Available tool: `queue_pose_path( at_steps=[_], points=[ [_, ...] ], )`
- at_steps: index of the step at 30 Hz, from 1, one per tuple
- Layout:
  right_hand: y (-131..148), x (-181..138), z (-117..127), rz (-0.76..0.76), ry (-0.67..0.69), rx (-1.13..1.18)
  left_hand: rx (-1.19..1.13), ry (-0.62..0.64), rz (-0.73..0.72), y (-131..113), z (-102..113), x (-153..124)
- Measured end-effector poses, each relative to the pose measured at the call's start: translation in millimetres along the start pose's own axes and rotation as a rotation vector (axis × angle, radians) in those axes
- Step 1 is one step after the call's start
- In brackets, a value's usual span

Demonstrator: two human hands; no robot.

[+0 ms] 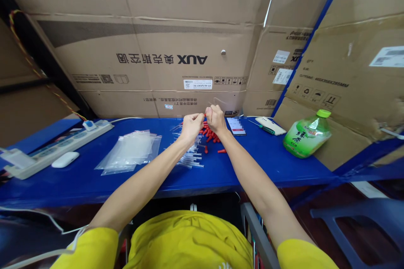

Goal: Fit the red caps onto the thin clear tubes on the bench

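A: What's closest?
B: The yellow shirt [189, 239], soft cloth creased into folds. Past it comes the blue table [268, 172], smooth, with a slight sheen.

A: And on it?
B: Clear tubes [191, 162], thin, straight and glassy-looking, bunched loosely between the forearms. To their left, plastic bags [129, 151] lie in a fanned, flat pile, filmy and see-through. Farther left there's a rounded, glossy white case [65, 159].

A: Any other containers?
B: A bottle [304, 136] over on the right, clear with a green label and a light green cap, showing tilted in this view. I can't tell how full it is.

A: Where are the red pieces [214, 138]?
B: Heaped just beyond the tubes, small and stubby, beneath and beside the hands. A couple lie apart on the near side.

A: And the grip?
B: The left hand [191, 125] has thumb and fingertips pressed together; the right hand [216, 119] is curled tight next to it. A speck of red shows between them, but I can't tell which one pinches it.

A: Farther back?
B: A phone [236, 128] with its screen lit, then creased brown cardboard [164, 0] standing like a wall, printed upside down.
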State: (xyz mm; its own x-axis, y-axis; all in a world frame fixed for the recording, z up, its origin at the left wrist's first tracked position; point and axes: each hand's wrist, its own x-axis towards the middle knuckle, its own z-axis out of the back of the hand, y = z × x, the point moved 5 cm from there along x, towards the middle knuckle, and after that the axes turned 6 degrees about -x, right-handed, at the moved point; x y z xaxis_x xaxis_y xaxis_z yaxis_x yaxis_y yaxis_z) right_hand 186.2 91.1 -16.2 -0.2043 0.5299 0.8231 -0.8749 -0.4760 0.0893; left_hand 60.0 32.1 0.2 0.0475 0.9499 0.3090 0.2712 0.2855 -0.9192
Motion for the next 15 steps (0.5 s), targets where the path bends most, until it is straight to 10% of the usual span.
queue_pose_path(
  at_steps=[15],
  points=[
    [-3.3, 1.1, 3.6, -0.034, -0.078, 0.082, -0.004, 0.005, -0.066, 0.6, -1.8, 0.8]
  ],
)
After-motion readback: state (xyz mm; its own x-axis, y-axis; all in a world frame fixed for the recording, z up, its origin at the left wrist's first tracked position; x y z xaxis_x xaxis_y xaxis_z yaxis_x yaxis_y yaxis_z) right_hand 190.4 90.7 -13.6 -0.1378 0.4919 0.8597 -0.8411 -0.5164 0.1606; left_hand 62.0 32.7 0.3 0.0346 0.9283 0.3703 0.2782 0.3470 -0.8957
